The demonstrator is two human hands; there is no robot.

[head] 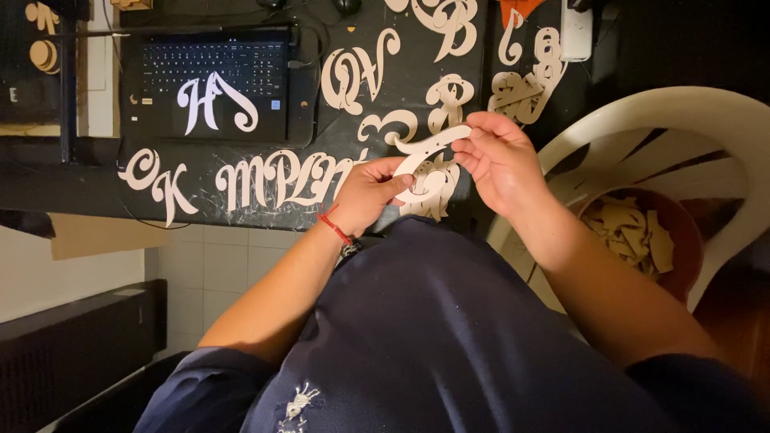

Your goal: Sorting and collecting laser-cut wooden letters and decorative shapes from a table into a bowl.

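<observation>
Cutout letters (281, 180) crowding the desk (96, 196)

we count two hands, the left hand (365, 192) and the right hand (497, 160), sharing one pale cut-out letter (425, 152). far left sits one laptop (212, 80) with one cut-out on it. right, one white plastic chair (690, 112), one brown bowl (682, 232) of offcuts. loose letters on the dark table (96, 184): too many overlap for us to count.

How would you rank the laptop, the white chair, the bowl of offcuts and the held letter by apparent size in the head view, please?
1. White chair
2. Laptop
3. Bowl of offcuts
4. Held letter

Chair and laptop look close, so their order is unsure.
</observation>
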